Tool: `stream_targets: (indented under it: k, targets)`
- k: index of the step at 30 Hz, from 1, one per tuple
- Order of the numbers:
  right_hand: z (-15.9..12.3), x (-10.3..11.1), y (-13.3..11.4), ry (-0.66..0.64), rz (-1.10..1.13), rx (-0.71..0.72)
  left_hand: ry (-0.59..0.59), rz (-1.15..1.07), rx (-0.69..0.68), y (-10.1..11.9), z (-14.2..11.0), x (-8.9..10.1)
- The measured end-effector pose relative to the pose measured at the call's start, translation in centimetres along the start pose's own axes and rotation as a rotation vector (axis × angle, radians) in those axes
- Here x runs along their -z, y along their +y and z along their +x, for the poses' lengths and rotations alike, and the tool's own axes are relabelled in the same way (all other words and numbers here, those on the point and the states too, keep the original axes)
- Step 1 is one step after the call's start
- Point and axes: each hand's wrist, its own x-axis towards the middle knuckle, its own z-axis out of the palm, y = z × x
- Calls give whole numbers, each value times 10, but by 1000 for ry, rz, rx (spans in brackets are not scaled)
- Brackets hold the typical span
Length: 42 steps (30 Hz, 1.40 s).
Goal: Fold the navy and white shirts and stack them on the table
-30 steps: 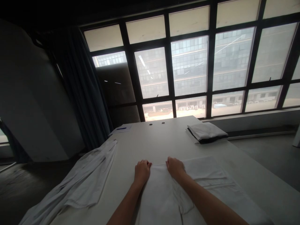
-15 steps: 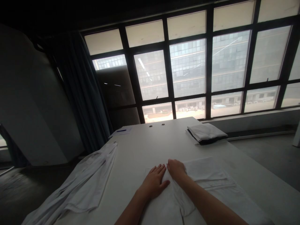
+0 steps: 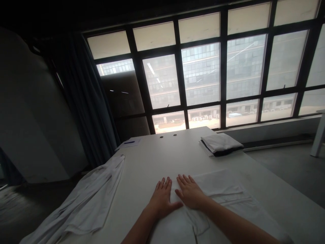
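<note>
A white garment (image 3: 175, 225) lies spread and partly folded on the white table (image 3: 162, 156) in front of me. My left hand (image 3: 162, 198) rests flat on its left part, fingers stretched forward and thumb out to the right. Just to the right, my right hand (image 3: 190, 193) presses flat on the same cloth, its fingers spread. The two hands are close together but apart. Creases and a folded flap show below my right hand, and my forearms hide part of the cloth.
Another white garment (image 3: 93, 200) lies loosely along the table's left edge. A folded stack of white and black cloth (image 3: 220, 144) sits at the back right. A pen (image 3: 129, 142) lies on paper (image 3: 134, 144) at the far left corner. Windows stand behind the table.
My right hand has opened from curled fingers to lying flat on the cloth. My left hand has shifted slightly left. The view has turned a little to the right.
</note>
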Motion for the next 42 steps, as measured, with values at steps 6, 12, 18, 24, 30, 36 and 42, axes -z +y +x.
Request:
stream_targets:
  k: [6, 12, 18, 24, 30, 36, 42]
  targets:
    - [-27, 20, 52, 5, -79, -126, 5, -16, -43, -2, -7, 6]
    - [-70, 33, 133, 51, -133, -260, 2, -25, -163, 6, -14, 14]
    - [-109, 47, 189, 141, -154, -329, -33, -45, -275, 32, -11, 13]
    - [-129, 69, 192, 299, -352, -546, -60, -111, -242, 50, -13, 10]
    - [-147, 78, 178, 140, -347, -740, -76, -115, -184, 53, -18, 13]
    - [-143, 69, 162, 130, -319, -674, -84, -100, -99, 52, -20, 16]
    - [-133, 65, 157, 213, -269, -542, -32, -71, -77, 57, -21, 17]
